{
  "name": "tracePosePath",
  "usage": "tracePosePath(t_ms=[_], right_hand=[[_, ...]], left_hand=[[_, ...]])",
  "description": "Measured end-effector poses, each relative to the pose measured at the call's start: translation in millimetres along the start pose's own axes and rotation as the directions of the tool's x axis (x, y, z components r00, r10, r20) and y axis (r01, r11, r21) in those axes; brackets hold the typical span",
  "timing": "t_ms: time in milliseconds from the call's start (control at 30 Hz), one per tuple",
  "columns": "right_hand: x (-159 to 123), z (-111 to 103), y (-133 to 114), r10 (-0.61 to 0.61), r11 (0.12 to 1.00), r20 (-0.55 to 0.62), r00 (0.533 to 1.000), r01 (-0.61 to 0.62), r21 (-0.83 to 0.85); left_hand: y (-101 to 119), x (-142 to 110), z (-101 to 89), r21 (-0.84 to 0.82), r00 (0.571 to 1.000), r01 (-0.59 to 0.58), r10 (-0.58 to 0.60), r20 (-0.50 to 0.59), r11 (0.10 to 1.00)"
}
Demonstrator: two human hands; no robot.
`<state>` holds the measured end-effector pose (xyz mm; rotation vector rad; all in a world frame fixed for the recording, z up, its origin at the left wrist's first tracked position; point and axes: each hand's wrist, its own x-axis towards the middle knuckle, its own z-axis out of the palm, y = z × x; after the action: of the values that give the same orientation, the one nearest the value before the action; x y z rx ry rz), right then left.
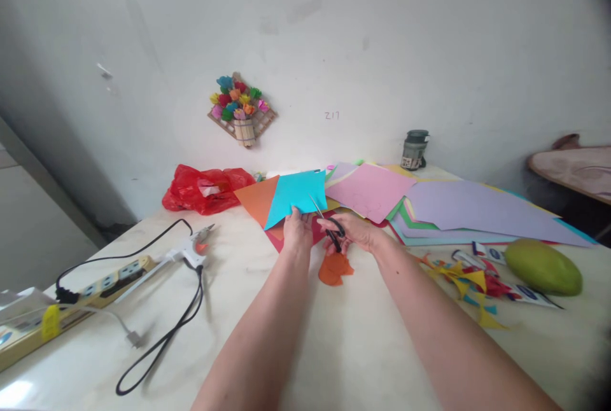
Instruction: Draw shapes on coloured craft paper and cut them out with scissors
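My left hand (298,228) grips the lower edge of a bright blue sheet of paper (296,193), thumb on top. In my right hand (352,231) are black-handled scissors (337,228), fingers through the loops. Their blades reach up and left to the blue sheet's lower right part; whether they have cut into it I cannot tell. Just below my right hand lies a cut piece of orange paper (334,270) with an uneven edge. Orange and red sheets (260,200) lie under and beside the blue one.
Pink paper (372,189) and lilac paper (477,205) cover the back right. A green fruit (543,266), glue tubes and paper scraps (470,284) lie right. On the left are a glue gun (191,250), its looping cord, a power strip (102,285) and a red plastic bag (203,189).
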<state>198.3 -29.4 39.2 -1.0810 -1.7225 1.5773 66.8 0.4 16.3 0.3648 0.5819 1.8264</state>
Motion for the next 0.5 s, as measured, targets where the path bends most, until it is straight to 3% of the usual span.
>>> tracePosePath(t_ms=[100, 300, 433, 500], right_hand=[[1, 3, 2, 0.015, 0.999, -0.07, 0.997, -0.013, 0.037], [-1, 2, 2, 0.005, 0.996, -0.098, 0.995, 0.004, 0.089], [1, 1, 4, -0.02, 0.995, -0.098, 0.995, 0.03, 0.1], [2, 2, 4, -0.041, 0.994, -0.101, 0.994, 0.051, 0.098]], left_hand=[[-4, -1, 0.1, -0.014, 1.0, 0.009, -0.008, 0.007, 1.0], [-8, 2, 5.0, -0.008, 0.994, 0.054, -0.055, -0.1, 0.998], [-10, 3, 13.0, -0.006, 0.998, 0.027, -0.027, -0.054, 1.0], [-12, 3, 15.4, 0.029, 0.998, 0.067, -0.067, -0.006, 0.997]])
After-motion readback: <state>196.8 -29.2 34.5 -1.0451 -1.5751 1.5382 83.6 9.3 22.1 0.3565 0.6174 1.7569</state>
